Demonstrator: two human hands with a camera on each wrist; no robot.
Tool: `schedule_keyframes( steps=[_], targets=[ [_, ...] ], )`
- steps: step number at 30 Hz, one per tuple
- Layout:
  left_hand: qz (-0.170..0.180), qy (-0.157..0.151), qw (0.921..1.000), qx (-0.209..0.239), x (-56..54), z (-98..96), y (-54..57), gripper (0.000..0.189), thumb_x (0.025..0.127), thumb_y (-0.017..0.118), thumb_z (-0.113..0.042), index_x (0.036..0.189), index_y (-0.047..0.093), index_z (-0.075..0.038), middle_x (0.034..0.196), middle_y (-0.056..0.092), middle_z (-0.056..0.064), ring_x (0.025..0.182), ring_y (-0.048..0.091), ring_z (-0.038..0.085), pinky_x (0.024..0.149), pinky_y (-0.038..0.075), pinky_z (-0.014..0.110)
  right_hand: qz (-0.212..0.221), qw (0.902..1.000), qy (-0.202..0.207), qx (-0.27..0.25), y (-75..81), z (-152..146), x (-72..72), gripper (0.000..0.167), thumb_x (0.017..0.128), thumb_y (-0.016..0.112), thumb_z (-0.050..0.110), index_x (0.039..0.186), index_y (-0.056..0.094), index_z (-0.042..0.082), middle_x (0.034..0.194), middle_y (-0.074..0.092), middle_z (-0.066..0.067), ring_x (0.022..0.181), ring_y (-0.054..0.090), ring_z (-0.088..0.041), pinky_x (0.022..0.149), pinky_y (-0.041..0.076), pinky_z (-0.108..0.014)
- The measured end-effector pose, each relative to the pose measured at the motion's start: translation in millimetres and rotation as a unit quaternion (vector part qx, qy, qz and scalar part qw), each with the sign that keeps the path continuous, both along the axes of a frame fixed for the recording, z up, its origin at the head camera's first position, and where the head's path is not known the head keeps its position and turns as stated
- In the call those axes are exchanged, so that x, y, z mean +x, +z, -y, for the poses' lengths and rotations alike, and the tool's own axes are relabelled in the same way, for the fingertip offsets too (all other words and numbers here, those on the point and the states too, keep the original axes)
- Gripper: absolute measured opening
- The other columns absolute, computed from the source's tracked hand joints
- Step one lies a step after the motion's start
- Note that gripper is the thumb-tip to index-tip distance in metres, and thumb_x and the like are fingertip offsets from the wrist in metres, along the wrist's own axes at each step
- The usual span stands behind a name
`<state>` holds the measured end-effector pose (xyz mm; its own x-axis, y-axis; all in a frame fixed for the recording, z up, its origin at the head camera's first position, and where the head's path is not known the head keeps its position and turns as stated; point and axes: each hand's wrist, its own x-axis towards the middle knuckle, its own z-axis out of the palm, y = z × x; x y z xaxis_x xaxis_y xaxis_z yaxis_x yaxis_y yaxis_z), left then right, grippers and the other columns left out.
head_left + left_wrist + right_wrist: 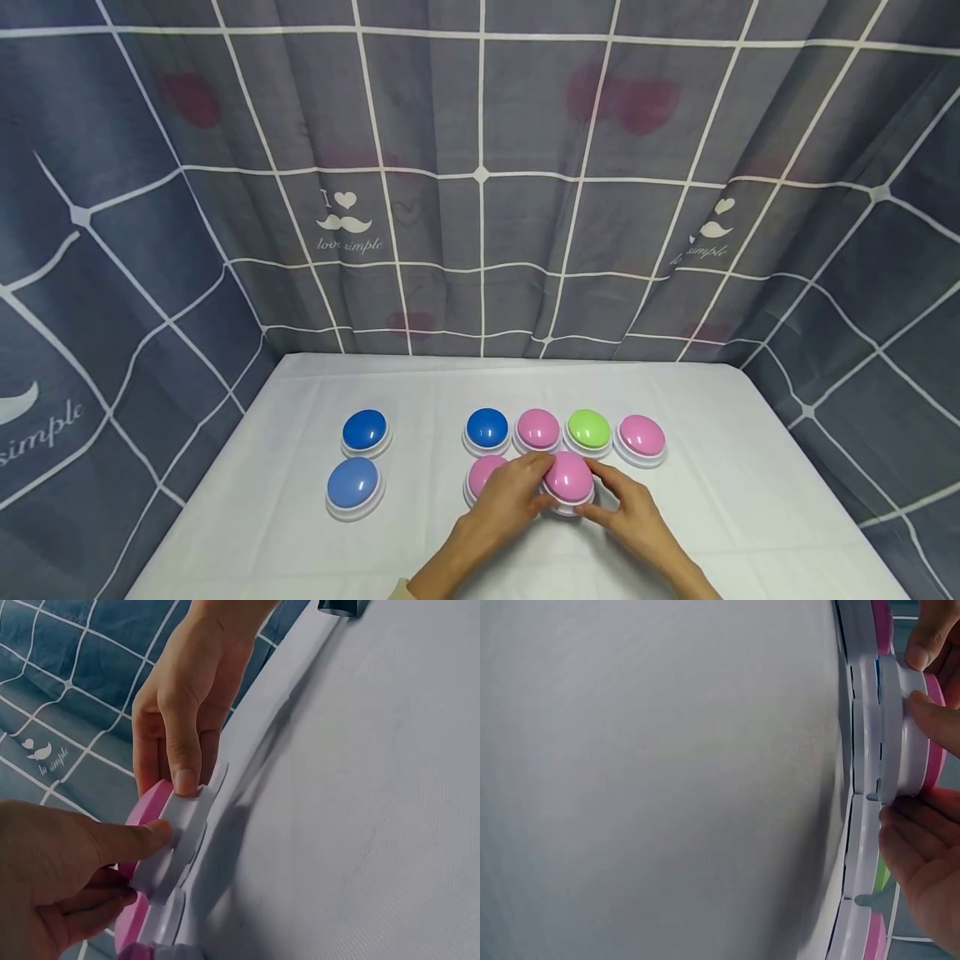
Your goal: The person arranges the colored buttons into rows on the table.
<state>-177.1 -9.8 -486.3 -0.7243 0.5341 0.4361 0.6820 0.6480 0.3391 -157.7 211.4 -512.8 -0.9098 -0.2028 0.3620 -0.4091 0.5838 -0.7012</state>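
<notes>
Both hands hold one pink push button [568,477] with a white base, toward the front of the white table. My left hand [510,496] grips its left side with thumb and fingers; my right hand [626,508] holds the right side. In the left wrist view, the left thumb lies along the white base [169,859] and the right thumb presses its far edge. The right wrist view shows the base [900,735] between the thumbs and the right fingers. Another pink button [486,471] is partly hidden behind the left hand.
Behind the hands runs a row: a blue button [487,427], a pink one [538,428], a green one [588,429] and another pink one [641,436]. At left sit a dark blue button [364,430] and a lighter blue one [352,483]. Grey checked curtains [420,208] surround the table.
</notes>
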Motion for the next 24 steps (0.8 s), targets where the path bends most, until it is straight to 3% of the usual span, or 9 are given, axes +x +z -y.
schedule_keyframes(
  steps=[13, 24],
  targets=[
    [-0.01, 0.009, 0.9979, -0.064, -6.1, 0.0, -4.2, 0.036, 0.073, 0.088, -0.021, 0.1, 0.066, -0.011, 0.094, 0.067, -0.001, 0.082, 0.066, 0.012, 0.065, 0.051, 0.023, 0.051, 0.998, -0.02, 0.031, -7.3, 9, -7.8, 0.065, 0.07, 0.089, 0.019, 0.127, 0.064, 0.001, 0.123, 0.067, -0.01, 0.12, 0.058, -0.032, 0.103, 0.041, -0.051],
    [-0.015, 0.012, 0.9961, -0.086, -4.9, 1.6, -5.6, 0.039, 0.071, 0.088, -0.022, 0.102, 0.068, -0.009, 0.097, 0.066, 0.0, 0.084, 0.067, 0.012, 0.067, 0.053, 0.023, 0.058, 0.9972, -0.018, 0.045, -6.5, 15, -6.5, 0.068, 0.067, 0.092, 0.021, 0.125, 0.063, 0.001, 0.122, 0.067, -0.01, 0.119, 0.059, -0.032, 0.102, 0.042, -0.052]
  ],
)
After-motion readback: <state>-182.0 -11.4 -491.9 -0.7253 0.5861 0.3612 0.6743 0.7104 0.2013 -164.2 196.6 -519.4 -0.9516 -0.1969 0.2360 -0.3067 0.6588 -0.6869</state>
